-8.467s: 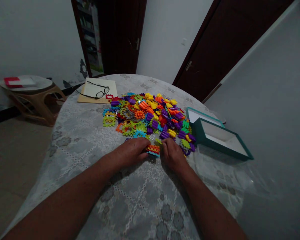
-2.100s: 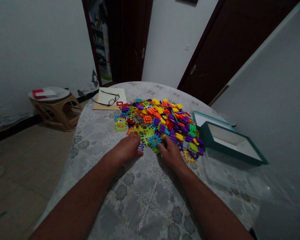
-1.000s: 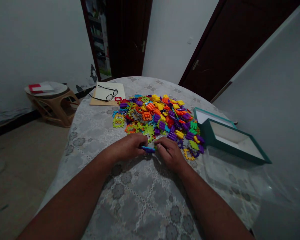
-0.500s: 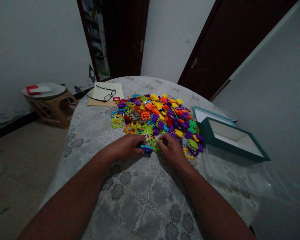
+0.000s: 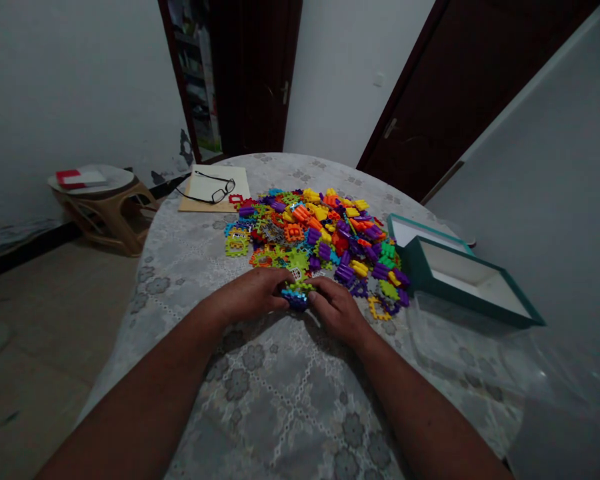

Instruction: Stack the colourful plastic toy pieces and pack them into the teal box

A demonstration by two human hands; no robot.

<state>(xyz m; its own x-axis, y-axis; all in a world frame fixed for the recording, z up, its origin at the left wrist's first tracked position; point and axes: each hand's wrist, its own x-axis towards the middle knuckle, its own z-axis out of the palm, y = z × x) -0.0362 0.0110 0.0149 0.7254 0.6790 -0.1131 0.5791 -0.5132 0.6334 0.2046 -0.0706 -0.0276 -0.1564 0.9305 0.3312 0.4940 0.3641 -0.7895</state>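
Note:
My left hand [image 5: 260, 292] is closed on the left end of a small stack of blue and purple toothed plastic pieces [image 5: 295, 299]. From the right, my right hand [image 5: 334, 304] pinches a yellow-green piece [image 5: 303, 287] that lies against the top of the stack. Fingers hide part of both. Just beyond my hands spreads a heap of plastic building pieces [image 5: 317, 213] in purple, yellow, orange, green and other colours.
Black-framed glasses [image 5: 223, 193] rest on paper [image 5: 205, 175] at the table's [image 5: 275, 400] back left. On the right are a dark green open box [image 5: 470, 277], its lid [image 5: 430, 230] and clear plastic packaging [image 5: 460, 340]. A stool [image 5: 125, 213] stands left.
My right hand has moved left with the yellow-green piece, which now meets the blue and purple stack. My left hand has stayed nearly in place. The view has shifted slightly.

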